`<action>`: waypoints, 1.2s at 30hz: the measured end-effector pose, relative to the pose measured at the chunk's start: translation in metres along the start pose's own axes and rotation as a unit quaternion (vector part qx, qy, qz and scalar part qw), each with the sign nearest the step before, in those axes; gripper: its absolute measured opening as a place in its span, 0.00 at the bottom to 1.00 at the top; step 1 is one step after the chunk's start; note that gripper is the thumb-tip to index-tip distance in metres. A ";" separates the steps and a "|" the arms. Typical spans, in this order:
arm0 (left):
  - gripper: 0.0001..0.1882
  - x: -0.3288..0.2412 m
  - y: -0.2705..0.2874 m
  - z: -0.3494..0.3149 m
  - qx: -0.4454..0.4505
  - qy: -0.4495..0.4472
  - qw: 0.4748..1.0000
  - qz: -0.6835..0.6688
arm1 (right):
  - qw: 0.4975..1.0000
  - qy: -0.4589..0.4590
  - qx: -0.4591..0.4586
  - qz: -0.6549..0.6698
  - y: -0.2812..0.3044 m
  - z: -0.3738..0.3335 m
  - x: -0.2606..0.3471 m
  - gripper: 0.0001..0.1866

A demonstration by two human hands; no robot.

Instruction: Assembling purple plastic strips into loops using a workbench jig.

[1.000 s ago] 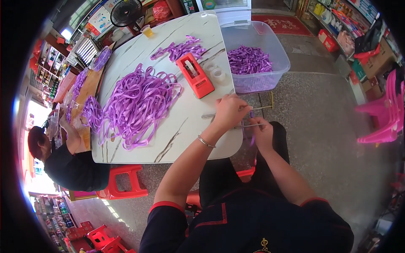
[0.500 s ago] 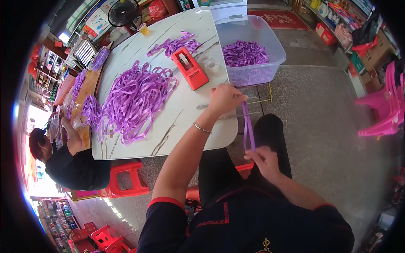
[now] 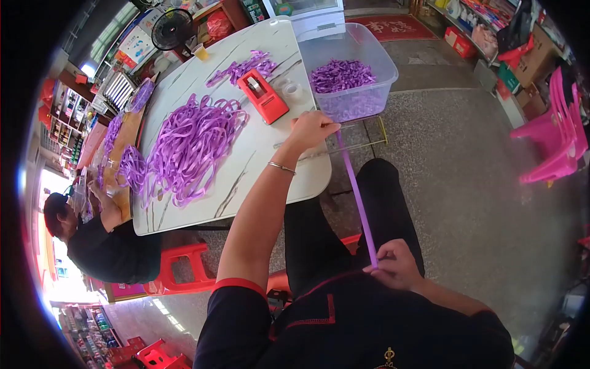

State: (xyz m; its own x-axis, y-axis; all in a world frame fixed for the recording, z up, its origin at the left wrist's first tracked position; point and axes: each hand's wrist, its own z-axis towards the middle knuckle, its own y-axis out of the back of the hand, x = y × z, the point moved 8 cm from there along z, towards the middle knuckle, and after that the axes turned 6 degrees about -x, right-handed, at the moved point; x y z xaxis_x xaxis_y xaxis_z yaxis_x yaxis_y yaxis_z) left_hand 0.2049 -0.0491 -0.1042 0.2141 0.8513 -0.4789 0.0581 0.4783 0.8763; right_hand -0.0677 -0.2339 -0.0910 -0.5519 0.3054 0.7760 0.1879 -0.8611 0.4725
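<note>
A purple ribbon strap (image 3: 356,190) runs taut between my two hands, above my lap. My left hand (image 3: 312,129), reaching past the table's right edge, pinches its far end. Close to my body, my right hand (image 3: 395,265) grips the near end between thumb and fingers. A large heap of purple ribbon loops (image 3: 193,144) lies on the marble-patterned table (image 3: 258,175). Beyond it sits a smaller ribbon bunch (image 3: 243,67). Between that bunch and my left hand stands a red tape dispenser (image 3: 263,97), with clear tape rolls (image 3: 294,91) beside it.
A clear plastic bin (image 3: 381,67) holding purple ribbons (image 3: 341,75) stands off the table's far right corner. A cup of yellow drink (image 3: 201,52) is at the far edge. Another person (image 3: 101,237) sits at the left, by a red stool (image 3: 184,267). Pink chairs (image 3: 556,132) stand at right.
My right hand has drawn back toward my body, and the ribbon strap between my hands is now longer and tight. My left hand still holds the far end.
</note>
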 end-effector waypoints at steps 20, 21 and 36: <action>0.15 0.002 -0.003 0.002 -0.008 0.015 0.998 -0.056 | 0.961 -0.199 0.070 0.177 -0.015 -0.017 -0.026 0.07; 0.14 0.003 -0.002 0.001 -0.013 0.018 0.998 -0.055 | 0.968 -0.170 0.075 0.166 -0.011 -0.011 -0.019 0.08; 0.08 0.004 0.002 0.001 -0.031 0.010 0.997 -0.066 | 0.969 0.230 0.075 0.057 0.083 0.208 0.070 0.05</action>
State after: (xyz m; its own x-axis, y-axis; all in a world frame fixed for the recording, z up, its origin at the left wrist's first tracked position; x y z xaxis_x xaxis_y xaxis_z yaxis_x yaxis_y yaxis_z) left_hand 0.2074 -0.0448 -0.1047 0.1897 0.7833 -0.5920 0.0233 0.5991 0.8003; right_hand 0.0783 -0.1997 0.0893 -0.8175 -0.0319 0.5750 0.3665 -0.7991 0.4766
